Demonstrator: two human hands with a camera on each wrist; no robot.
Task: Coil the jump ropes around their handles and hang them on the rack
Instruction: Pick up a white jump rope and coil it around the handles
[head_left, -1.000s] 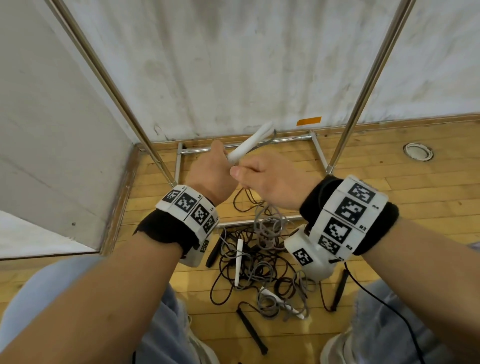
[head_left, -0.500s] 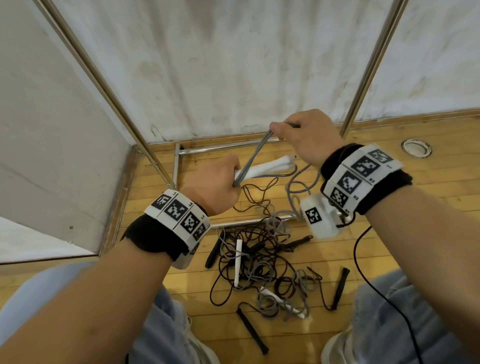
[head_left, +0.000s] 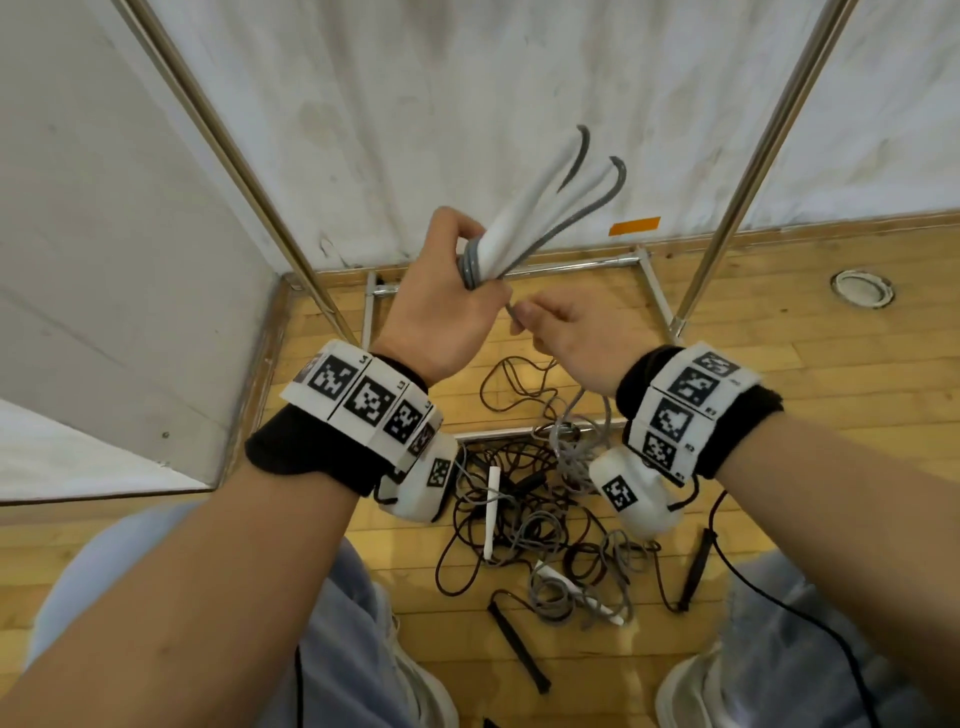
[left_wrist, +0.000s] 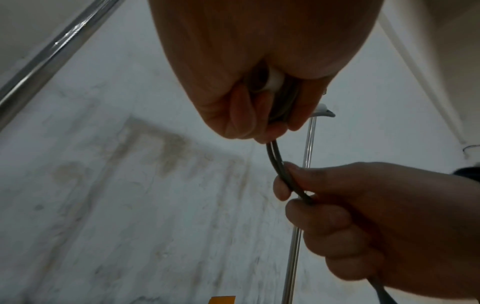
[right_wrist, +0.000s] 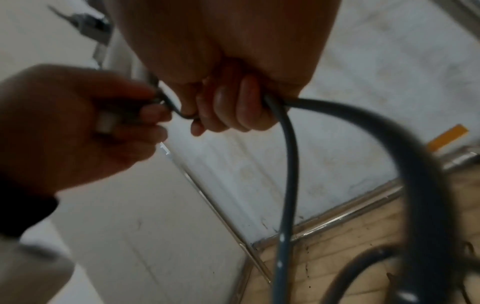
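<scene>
The left hand (head_left: 441, 312) grips the two white handles (head_left: 524, 218) with grey rope (head_left: 470, 265) seemingly coiled round them, raised before the rack (head_left: 737, 171), while the right hand (head_left: 576, 338) pinches the rope's slack just beside it.

The handles (head_left: 524, 218) look like smooth white plastic with a matt finish. The rope (head_left: 582, 210) wound round them is a smooth grey cord, rubbery or plastic in look, with a faint sheen. The rack (head_left: 748, 156) is shiny polished metal tubing. The floor (head_left: 779, 364) is varnished wood strips, slightly glossy. The wall (head_left: 441, 104) is matt white, rough and stained. The wristbands (head_left: 311, 452) look like soft black cloth.
</scene>
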